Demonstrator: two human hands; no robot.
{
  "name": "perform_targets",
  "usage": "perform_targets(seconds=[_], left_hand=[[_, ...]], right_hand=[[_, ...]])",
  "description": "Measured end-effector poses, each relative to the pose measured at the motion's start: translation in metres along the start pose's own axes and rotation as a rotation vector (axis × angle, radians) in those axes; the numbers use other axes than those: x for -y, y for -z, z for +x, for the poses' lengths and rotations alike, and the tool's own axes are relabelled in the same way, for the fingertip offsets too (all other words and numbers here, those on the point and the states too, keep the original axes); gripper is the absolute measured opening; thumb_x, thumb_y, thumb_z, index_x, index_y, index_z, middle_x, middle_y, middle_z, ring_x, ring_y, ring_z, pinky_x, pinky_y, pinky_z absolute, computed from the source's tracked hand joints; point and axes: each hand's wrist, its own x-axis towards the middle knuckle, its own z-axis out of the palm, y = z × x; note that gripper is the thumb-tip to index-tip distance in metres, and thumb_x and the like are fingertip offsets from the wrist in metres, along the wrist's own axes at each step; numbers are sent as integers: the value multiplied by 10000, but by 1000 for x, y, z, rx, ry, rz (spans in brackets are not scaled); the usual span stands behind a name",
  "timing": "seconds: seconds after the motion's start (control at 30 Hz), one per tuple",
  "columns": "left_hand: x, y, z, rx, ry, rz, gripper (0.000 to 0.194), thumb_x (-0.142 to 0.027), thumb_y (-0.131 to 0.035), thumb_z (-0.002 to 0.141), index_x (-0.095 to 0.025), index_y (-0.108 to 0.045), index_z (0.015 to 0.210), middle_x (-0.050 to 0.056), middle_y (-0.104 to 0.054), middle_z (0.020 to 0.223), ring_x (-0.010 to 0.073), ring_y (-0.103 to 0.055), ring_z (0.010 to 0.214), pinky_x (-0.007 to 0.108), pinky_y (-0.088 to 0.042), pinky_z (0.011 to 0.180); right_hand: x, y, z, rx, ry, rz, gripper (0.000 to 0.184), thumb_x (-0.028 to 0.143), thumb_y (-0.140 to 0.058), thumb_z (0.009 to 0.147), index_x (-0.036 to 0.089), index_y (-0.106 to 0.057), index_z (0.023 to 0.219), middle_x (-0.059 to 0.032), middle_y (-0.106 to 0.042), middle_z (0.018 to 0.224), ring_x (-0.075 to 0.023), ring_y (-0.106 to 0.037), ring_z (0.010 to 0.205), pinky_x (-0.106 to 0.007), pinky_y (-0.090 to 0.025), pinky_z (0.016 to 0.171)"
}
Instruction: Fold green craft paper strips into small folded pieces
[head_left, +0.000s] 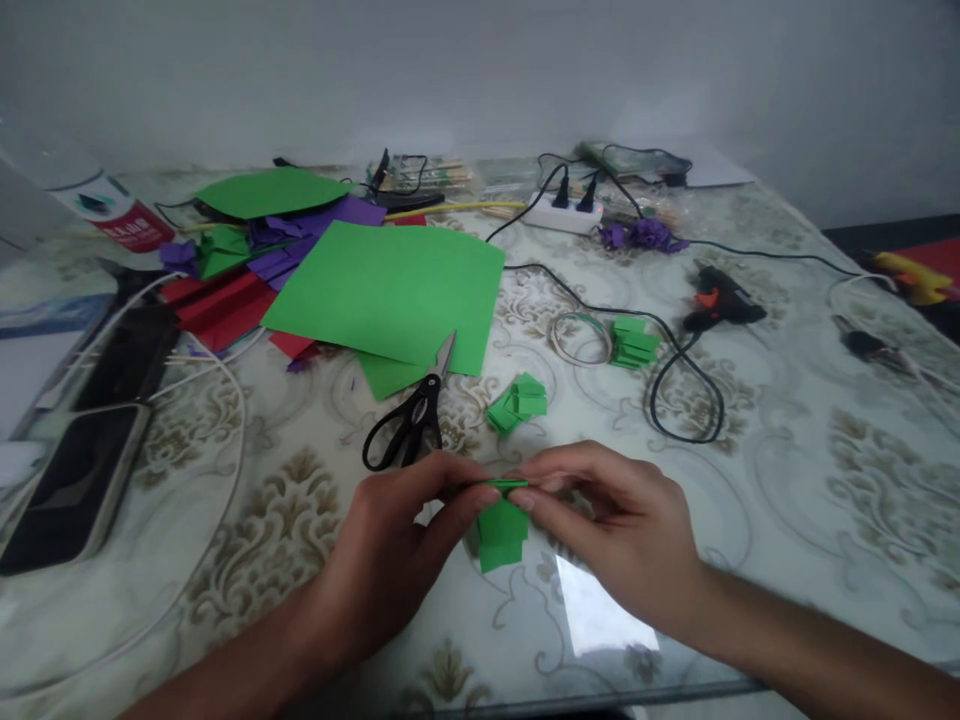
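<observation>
Between both hands is a small piece of green paper (pixel 510 484), seen almost edge-on as a thin strip. My left hand (pixel 416 535) pinches its left end with thumb and forefinger, and my right hand (pixel 615 520) pinches the right end. Just below the fingertips lie green paper pieces (pixel 501 535) on the table; whether they touch the held piece I cannot tell. Black-handled scissors (pixel 420 405) rest beyond my left hand, their blades partly over a large green sheet (pixel 397 290). A folded green paper bundle (pixel 519 402) sits just past my fingers.
Another green bundle (pixel 634 342) lies by a tape-like ring (pixel 581 338). A glue gun (pixel 721 300) with a looping black cord is at right, a white power strip (pixel 562 212) behind. Phones (pixel 75 485), red paper (pixel 217 305) and a bottle (pixel 105 205) occupy the left.
</observation>
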Motion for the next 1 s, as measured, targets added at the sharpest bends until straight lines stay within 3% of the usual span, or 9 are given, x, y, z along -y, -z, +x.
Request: perform_targets(seconds=[0.2, 0.4, 0.73, 1.0], left_hand=[[1, -1, -2, -57, -101, 64, 81, -159, -708, 936, -232, -726, 905, -69, -790, 787, 85, -732, 656, 142, -556, 647], [2, -2, -3, -61, -119, 101, 120, -126, -721, 920, -242, -729, 946, -84, -803, 828, 74, -751, 687, 124, -560, 681], [-2, -2, -3, -53, -69, 30, 180, -96, -734, 893, -267, -744, 950, -112, -810, 843, 54, -761, 711, 91, -563, 707], [-4, -2, -2, -29, -34, 4, 199, -103, -716, 905, -286, -748, 977, -104, -816, 857, 75, -769, 723, 119, -585, 714]], right_hand=[[-2, -2, 5, 106, -120, 234, 165, 166, -806, 862, 245, -805, 1006, -2, -826, 860, -124, -774, 736, -182, -633, 679], [-2, 0, 5, 124, -124, 142, 94, 179, -797, 875, 252, -818, 931, 23, -807, 783, -95, -737, 673, -140, -582, 628], [1, 0, 2, 50, 10, -63, 38, 189, -829, 847, 216, -814, 870, 22, -763, 689, -95, -667, 571, -161, -512, 527], [2, 0, 2, 41, 21, -88, 46, 182, -834, 843, 213, -815, 871, 22, -779, 704, -98, -693, 591, -159, -524, 541]])
